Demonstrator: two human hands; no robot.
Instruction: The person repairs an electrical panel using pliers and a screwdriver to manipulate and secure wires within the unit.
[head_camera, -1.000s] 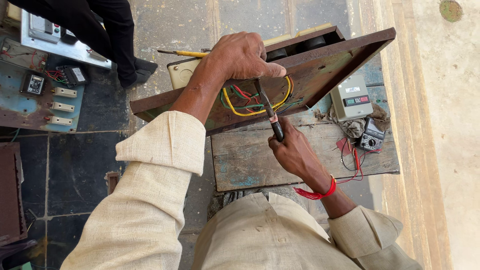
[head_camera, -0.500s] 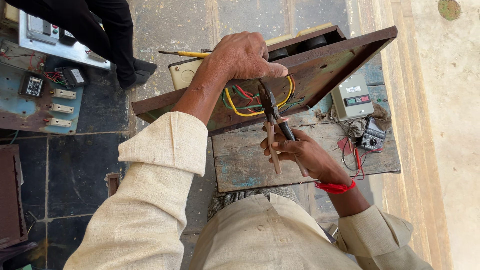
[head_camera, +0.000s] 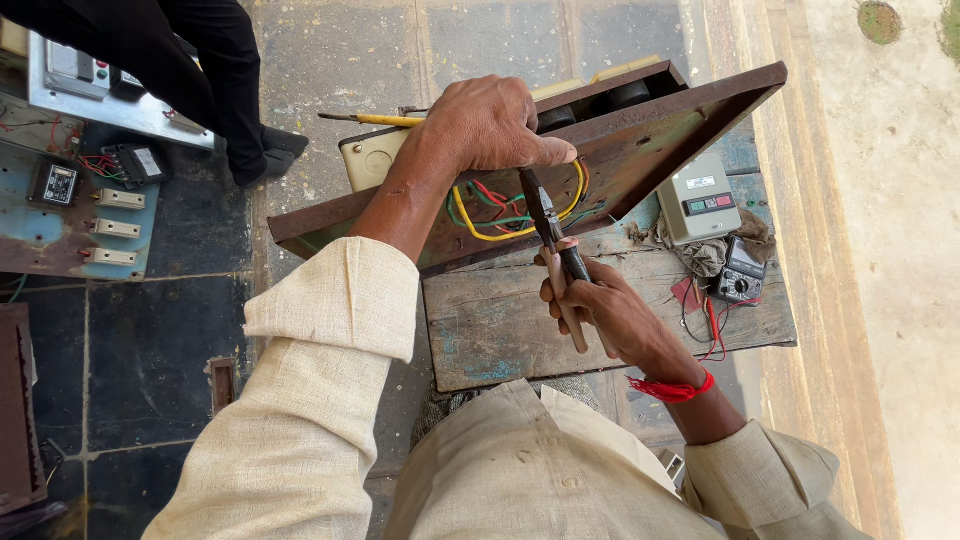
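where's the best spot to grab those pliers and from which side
Probably by the two long handles, from below and the near side, as the right hand holds them now. The pliers point up and away, their dark nose at the coloured wires on the rusty panel, so the nose end is crowded. The left hand grips the panel's top edge.

2 hands work here: left hand (head_camera: 490, 125) and right hand (head_camera: 600, 310). 1 pair of pliers (head_camera: 556, 255), 1 rusty metal panel (head_camera: 690, 120), 1 yellow-handled screwdriver (head_camera: 375, 119), 1 multimeter (head_camera: 741, 272), 1 grey switch box (head_camera: 698, 198).
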